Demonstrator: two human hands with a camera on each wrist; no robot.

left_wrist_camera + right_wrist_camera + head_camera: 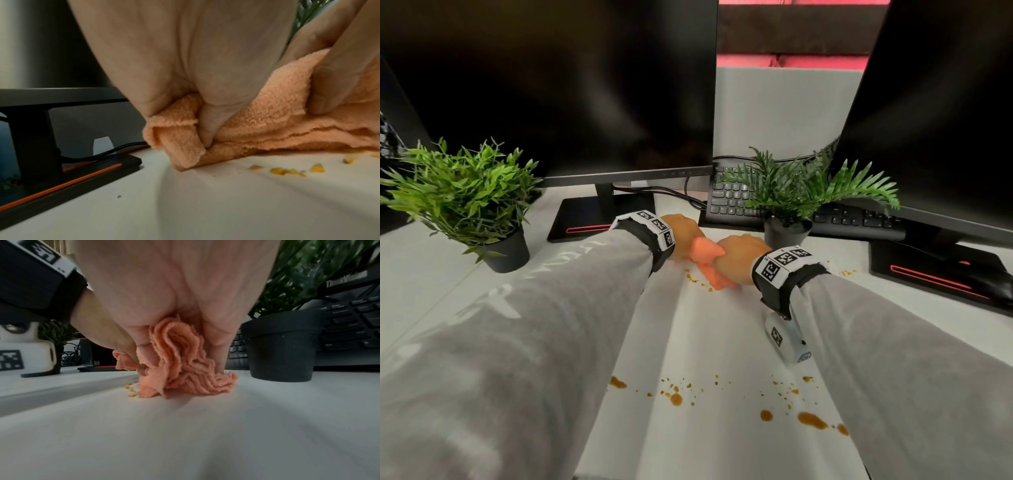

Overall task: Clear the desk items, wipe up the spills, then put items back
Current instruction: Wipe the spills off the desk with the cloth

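Note:
An orange terry cloth lies bunched on the white desk between two monitors. My left hand grips its left end, fingers curled into the folds. My right hand clutches the other end, with the cloth squeezed in its fist and touching the desk. Small yellow crumbs lie just beside the cloth. Brown liquid spills and specks dot the desk nearer to me.
A potted plant stands at the left, another potted plant right behind my right hand. A black keyboard lies behind it. Monitor bases sit left and right, with cables between.

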